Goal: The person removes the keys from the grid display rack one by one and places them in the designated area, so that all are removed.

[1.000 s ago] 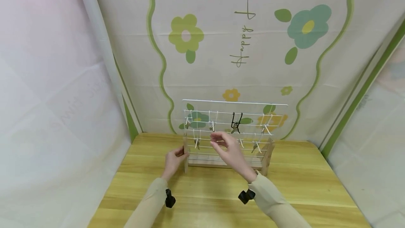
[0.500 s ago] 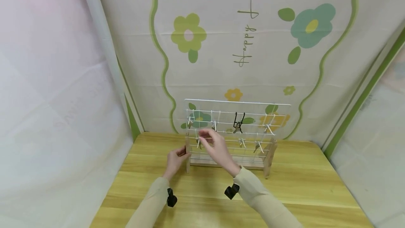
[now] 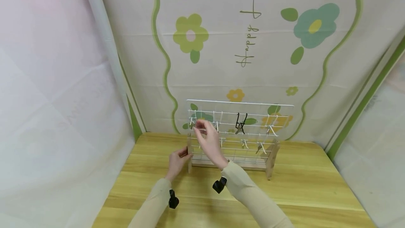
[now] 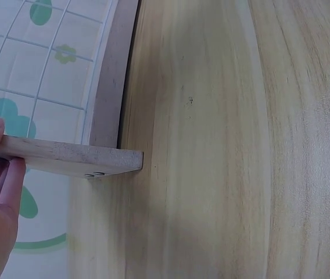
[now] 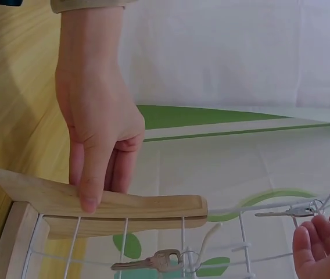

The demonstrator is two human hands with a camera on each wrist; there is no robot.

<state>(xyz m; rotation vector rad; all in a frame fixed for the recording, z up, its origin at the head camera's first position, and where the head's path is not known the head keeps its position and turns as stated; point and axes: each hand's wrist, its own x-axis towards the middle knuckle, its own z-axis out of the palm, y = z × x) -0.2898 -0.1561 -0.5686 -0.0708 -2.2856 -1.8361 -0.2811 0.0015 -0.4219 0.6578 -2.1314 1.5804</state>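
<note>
A white wire grid rack with wooden feet stands on the table, hung with several hooks bearing keys. My left hand grips the rack's left wooden side piece, its thumb on one face and fingers on the other. My right hand is raised before the upper left of the grid. In the right wrist view, a key on a small ring hangs right beside that hand, whose thumb and fingers stand apart. Another key hangs on a white hook nearer the wooden side piece.
A black hook with a key hangs in the upper row, right of centre. More keys on white hooks hang at the right, one of them low. A flowered cloth rises behind the wooden table.
My right hand has moved left and slightly up across the front of the rack, from the middle toward the upper-left hook. The left hand keeps its grip on the side piece.
</note>
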